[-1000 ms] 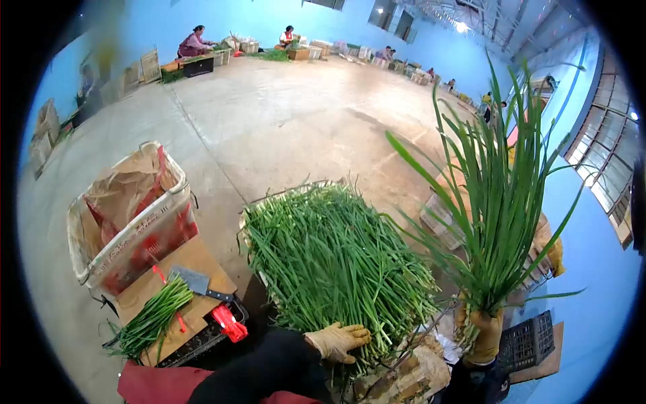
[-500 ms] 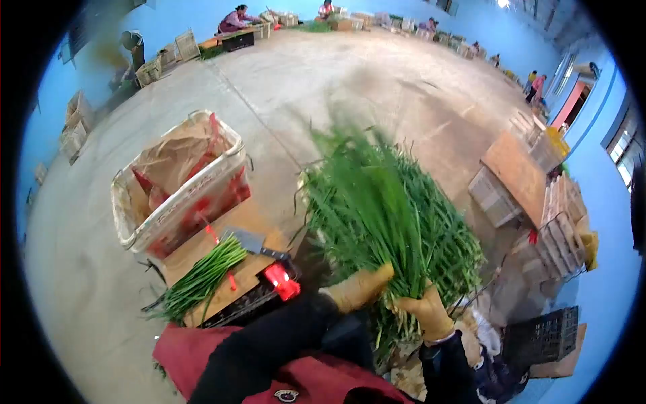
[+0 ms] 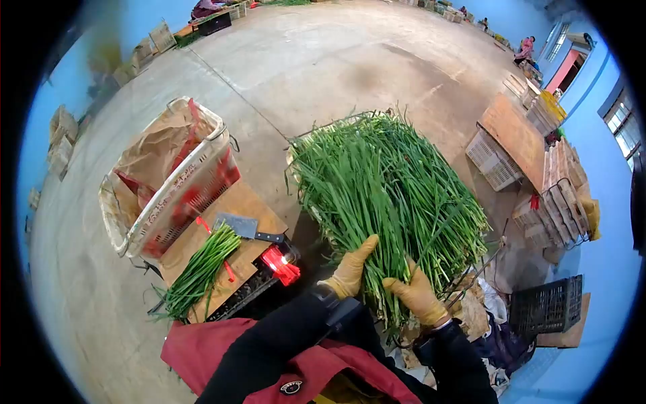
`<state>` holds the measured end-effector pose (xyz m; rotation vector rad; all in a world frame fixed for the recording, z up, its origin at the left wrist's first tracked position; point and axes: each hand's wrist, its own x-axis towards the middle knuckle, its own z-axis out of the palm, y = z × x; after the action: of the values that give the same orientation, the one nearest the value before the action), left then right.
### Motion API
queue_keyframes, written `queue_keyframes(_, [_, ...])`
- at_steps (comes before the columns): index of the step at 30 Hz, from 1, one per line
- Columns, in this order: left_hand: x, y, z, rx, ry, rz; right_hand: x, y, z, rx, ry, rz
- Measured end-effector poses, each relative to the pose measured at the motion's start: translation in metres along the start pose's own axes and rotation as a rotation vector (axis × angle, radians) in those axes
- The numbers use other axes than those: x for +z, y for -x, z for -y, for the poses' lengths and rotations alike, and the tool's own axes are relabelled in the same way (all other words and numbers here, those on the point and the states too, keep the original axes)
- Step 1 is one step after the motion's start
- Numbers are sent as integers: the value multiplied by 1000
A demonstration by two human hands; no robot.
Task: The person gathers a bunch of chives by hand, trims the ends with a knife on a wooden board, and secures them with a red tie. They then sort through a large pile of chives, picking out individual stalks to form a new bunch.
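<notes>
Green stalks [image 3: 381, 266] lie between the person's gloved hands, atop the near side of a broad heap [image 3: 431, 195] of the same greens. Left hand [image 3: 347, 271] and right hand [image 3: 420, 297] flank the lower ends, thumbs upward, touching the stalks; whether the fingers close around them, I cannot tell. To the left, a smaller bunch [image 3: 202, 273] rests across a red strip on a wooden board [image 3: 247, 200], beside a cleaver [image 3: 237, 224]. Beyond the board stands a white crate [image 3: 185, 195]; a black crate [image 3: 548, 306] sits at right.
</notes>
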<state>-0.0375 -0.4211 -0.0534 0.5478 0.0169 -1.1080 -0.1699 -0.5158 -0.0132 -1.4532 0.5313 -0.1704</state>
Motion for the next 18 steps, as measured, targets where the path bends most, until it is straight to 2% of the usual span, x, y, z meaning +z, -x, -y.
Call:
queue_keyframes(1, [1, -1, 2, 29, -36, -27, -12, -6, -6, -8, 76, -5])
queue_keyframes(3, [1, -1, 3, -8, -75, -47, -18, -13, 5, 66, -6, -9])
queue_keyframes(6, [-5, -8, 12, -20, -290, -159, -19, -30, 3, -25, 94, 37])
queue_keyframes(7, [-3, -7, 11, -50, -277, -166, -18, -32, 4, -41, 141, 48])
queue_keyframes(8, [-1, -5, 10, -80, -264, -173, -20, -37, -9, 38, 124, 29])
queue_keyframes(10, [2, -4, 10, -70, -309, -192, -21, -47, -28, -29, 137, 52])
queue_keyframes(11, [3, -4, 12, -3, -335, -165, -21, -46, -35, -51, 139, 60])
queue_keyframes(12, [9, 0, 12, 57, -360, -141, -20, -43, -21, -62, 316, 8])
queue_keyframes(13, [16, 2, 9, 118, -386, -112, -20, -43, -16, -112, 290, 23])
queue_keyframes(15, [36, 2, -3, 171, -446, -45, -13, -40, 7, -157, 57, 15])
queue_keyframes(16, [47, 1, -13, 190, -476, 43, -15, -40, 22, -171, 84, -2])
queue_keyframes(18, [70, -1, -31, 251, -543, 178, -21, -40, 49, -220, -59, 20])
